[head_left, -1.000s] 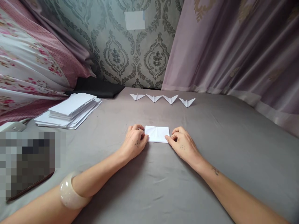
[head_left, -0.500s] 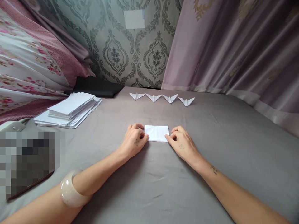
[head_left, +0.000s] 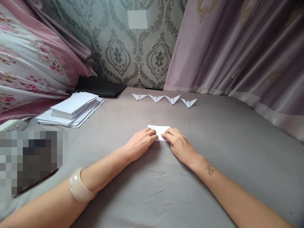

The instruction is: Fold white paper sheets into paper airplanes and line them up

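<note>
A small folded white paper (head_left: 158, 129) lies flat on the grey sheet (head_left: 213, 142) in front of me. My left hand (head_left: 141, 144) rests on its near left part, fingers pressing down on it. My right hand (head_left: 178, 144) presses the near right part, fingertips almost touching those of the left. Only the far strip of the paper shows past my fingers. A pale bangle (head_left: 79, 186) sits on my left forearm.
Several folded paper planes (head_left: 164, 98) stand in a row farther back. A stack of white sheets (head_left: 72, 108) lies at the left, behind it a black cloth (head_left: 99, 88). Floral bedding (head_left: 28, 63) rises at the left; a pink curtain (head_left: 237, 47) hangs at the right.
Both hands slid inward from the paper's side edges and now meet over its near middle, covering most of it.
</note>
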The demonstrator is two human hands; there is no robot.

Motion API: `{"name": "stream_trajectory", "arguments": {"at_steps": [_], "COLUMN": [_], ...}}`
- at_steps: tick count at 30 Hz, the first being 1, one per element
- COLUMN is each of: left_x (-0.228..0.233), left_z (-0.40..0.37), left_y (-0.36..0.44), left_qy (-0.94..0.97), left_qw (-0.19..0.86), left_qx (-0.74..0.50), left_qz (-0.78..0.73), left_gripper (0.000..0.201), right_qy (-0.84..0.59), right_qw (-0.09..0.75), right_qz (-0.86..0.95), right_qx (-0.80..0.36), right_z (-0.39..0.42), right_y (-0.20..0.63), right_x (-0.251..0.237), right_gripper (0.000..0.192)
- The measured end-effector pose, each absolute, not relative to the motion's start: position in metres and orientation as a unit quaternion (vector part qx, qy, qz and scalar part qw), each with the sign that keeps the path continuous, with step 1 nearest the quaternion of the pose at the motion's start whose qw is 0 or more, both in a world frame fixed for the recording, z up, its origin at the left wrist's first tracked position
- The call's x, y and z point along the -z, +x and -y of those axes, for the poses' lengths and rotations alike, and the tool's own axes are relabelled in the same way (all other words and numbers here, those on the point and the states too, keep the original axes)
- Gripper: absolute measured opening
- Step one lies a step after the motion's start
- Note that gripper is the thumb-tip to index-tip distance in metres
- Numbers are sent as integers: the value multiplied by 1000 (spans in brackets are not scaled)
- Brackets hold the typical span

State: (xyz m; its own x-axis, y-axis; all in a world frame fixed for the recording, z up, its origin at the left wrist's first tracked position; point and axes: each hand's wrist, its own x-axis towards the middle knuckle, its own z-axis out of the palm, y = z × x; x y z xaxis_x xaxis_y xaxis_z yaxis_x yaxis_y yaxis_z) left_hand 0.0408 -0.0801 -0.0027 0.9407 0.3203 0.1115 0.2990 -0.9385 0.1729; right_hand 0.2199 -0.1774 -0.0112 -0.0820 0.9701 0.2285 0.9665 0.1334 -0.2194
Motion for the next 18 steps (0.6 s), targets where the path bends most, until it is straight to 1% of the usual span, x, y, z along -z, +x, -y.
{"name": "stream_trajectory", "arguments": {"at_steps": [2, 5, 9, 12, 15, 18], "left_x": [0, -2, -7, -14, -19, -19], "left_z": [84, 93, 107, 114, 117, 117], "left_y": [39, 34, 31, 32, 33, 33], "left_qy": [983, 983, 982, 975, 970, 968], "left_qw": [84, 80, 55, 13, -3, -6], "left_qx": [-42, -43, -48, 1, 60, 65], "left_qz": [-160, -160, -175, -221, -236, -243], "left_gripper": [33, 29, 26, 22, 19, 19], "right_qy": [-664, -675, -692, -698, -700, -705], "right_qw": [131, 93, 68, 46, 35, 29], "right_qz": [736, 731, 715, 712, 711, 708], "right_qx": [12, 42, 67, 63, 51, 44], "right_z": [180, 187, 196, 199, 199, 199], "right_y": [216, 203, 182, 172, 170, 171], "right_x": [6, -2, -6, -6, -6, -7], "right_gripper": [36, 33, 42, 45, 46, 47]}}
